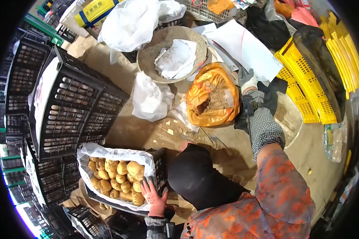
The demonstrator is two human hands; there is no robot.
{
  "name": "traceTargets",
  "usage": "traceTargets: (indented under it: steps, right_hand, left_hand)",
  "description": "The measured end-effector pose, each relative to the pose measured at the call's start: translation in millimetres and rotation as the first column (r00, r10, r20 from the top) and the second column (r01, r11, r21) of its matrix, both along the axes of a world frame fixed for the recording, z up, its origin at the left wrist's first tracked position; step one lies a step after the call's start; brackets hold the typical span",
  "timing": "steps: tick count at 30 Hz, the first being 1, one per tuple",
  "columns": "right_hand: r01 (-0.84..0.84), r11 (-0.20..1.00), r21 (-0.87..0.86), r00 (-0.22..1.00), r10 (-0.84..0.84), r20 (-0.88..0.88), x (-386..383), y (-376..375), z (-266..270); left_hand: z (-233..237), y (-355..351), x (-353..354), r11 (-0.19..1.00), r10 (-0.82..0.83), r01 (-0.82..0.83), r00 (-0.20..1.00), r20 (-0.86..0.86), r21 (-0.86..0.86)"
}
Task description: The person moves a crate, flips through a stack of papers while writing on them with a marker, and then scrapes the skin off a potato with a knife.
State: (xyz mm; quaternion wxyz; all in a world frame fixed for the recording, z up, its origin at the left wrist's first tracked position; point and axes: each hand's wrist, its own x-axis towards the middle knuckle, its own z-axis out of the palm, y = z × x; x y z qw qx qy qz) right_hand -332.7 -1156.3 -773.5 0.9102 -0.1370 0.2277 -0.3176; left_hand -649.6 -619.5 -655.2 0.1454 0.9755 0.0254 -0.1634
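Observation:
My left hand [154, 201], in a pink glove with dark fingertips, lies with spread fingers on the near right corner of a crate lined with white plastic [149, 161]. Potatoes [115, 177] of mixed sizes fill that crate. Out to the right reaches my right hand [247, 78], in a grey and white glove, its fingers stretched out and apart. It is beside an orange plastic bag [193, 105] holding crumbly brown debris, and close to the lower edge of large white sheets [247, 49]. I see nothing held in it. Checked sleeve covers and dark wrist straps are on both arms.
Tall black crates [73, 107] stand stacked at the left. A round basin [145, 59] with white papers sits behind the bag, with crumpled white plastic [151, 97] before it. Yellow crates [303, 87] lean at the right. Scraps litter the floor [135, 131].

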Motion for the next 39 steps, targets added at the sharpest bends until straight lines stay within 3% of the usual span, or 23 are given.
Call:
traceTargets:
  steps: [2, 4, 8, 10, 12, 14, 15, 16, 18, 20, 22, 24, 26, 30, 31, 32, 33, 35, 37, 39]
  right_hand:
    - [-0.209, 0.978, -0.004, 0.954, 0.203, -0.222, -3, 12, 6]
    - [-0.347, 0.935, -0.07, 0.912, 0.319, -0.259, -20, 27, 5]
    - [-0.731, 0.653, -0.2, 0.68, 0.671, -0.294, -99, 90, -1]
    - [-0.919, 0.394, -0.033, 0.362, 0.805, -0.471, -148, 123, -29]
    - [-0.997, -0.026, -0.068, 0.029, 0.715, -0.699, -186, 155, -48]
    - [-0.824, -0.508, -0.25, -0.022, 0.47, -0.882, -182, 184, -25]
    - [-0.769, -0.578, -0.273, -0.005, 0.433, -0.901, -173, 195, -22]
    - [-0.762, -0.583, -0.283, -0.004, 0.441, -0.898, -163, 206, -31]
    - [-0.844, -0.108, -0.525, 0.339, 0.651, -0.679, -130, 226, -49]
    - [-0.674, -0.15, -0.723, 0.606, 0.448, -0.657, -63, 238, -53]
    - [-0.471, -0.469, -0.747, 0.803, 0.121, -0.583, 8, 247, -19]
    - [-0.58, -0.577, -0.575, 0.714, -0.02, -0.7, 73, 253, -5]
    - [-0.431, -0.558, -0.71, 0.825, 0.077, -0.561, 140, 256, -38]
    - [-0.481, -0.813, -0.329, 0.712, -0.143, -0.688, 227, 269, -42]
    - [-0.547, -0.818, -0.178, 0.546, -0.188, -0.816, 252, 273, -40]
    - [-0.543, -0.821, -0.177, 0.545, -0.184, -0.818, 267, 275, -48]
    - [-0.54, -0.831, -0.135, 0.559, -0.233, -0.796, 280, 278, -58]
    - [-0.554, -0.832, -0.023, 0.56, -0.352, -0.75, 303, 284, -81]
    - [-0.574, -0.819, -0.016, 0.57, -0.386, -0.725, 312, 287, -91]
    - [-0.589, -0.808, -0.017, 0.581, -0.409, -0.704, 319, 285, -111]
  left_hand:
    - [-24, -3, -2, 1.0, 0.007, -0.007, 1.0, -0.003, -0.003]
    - [-26, -12, 1, 0.99, -0.015, 0.009, 0.999, 0.048, 0.142]
    - [-33, -15, 2, 0.986, -0.036, 0.019, 0.995, 0.096, 0.168]
    - [-34, -14, -2, 0.983, -0.058, 0.039, 0.993, 0.1, 0.182]
    - [-34, -11, -1, 0.986, -0.11, 0.086, 0.98, 0.167, 0.144]
    - [-34, -8, -2, 0.984, -0.122, 0.102, 0.983, 0.14, 0.145]
    - [-34, -7, -3, 0.986, -0.123, 0.108, 0.986, 0.111, 0.127]
    - [-34, -6, -3, 0.987, -0.126, 0.116, 0.988, 0.086, 0.109]
    - [-35, -5, -4, 0.987, -0.127, 0.116, 0.987, 0.098, 0.112]
    - [-31, -7, -3, 0.992, -0.088, 0.083, 0.995, 0.042, 0.094]
    - [-32, -5, -3, 0.988, -0.131, 0.121, 0.986, 0.102, 0.094]
    - [-35, -1, -9, 0.987, -0.145, 0.138, 0.986, 0.086, 0.079]
    - [-39, 0, -14, 0.987, -0.15, 0.141, 0.979, 0.138, 0.072]
    - [-36, -6, -12, 0.995, -0.094, 0.095, 0.988, 0.126, -0.004]
    - [-36, -9, -13, 0.991, 0.081, -0.072, 0.994, 0.078, -0.112]
    - [-37, -13, -10, 0.948, 0.249, -0.241, 0.968, 0.016, -0.208]
    - [-34, -19, -5, 0.918, 0.313, -0.297, 0.95, 0.018, -0.263]
    - [-44, -12, -23, 0.916, 0.337, -0.331, 0.941, -0.012, -0.228]
    - [-60, 0, -51, 0.906, 0.369, -0.367, 0.929, -0.035, -0.211]
    - [-53, 0, -47, 0.954, 0.282, -0.283, 0.959, -0.023, -0.102]
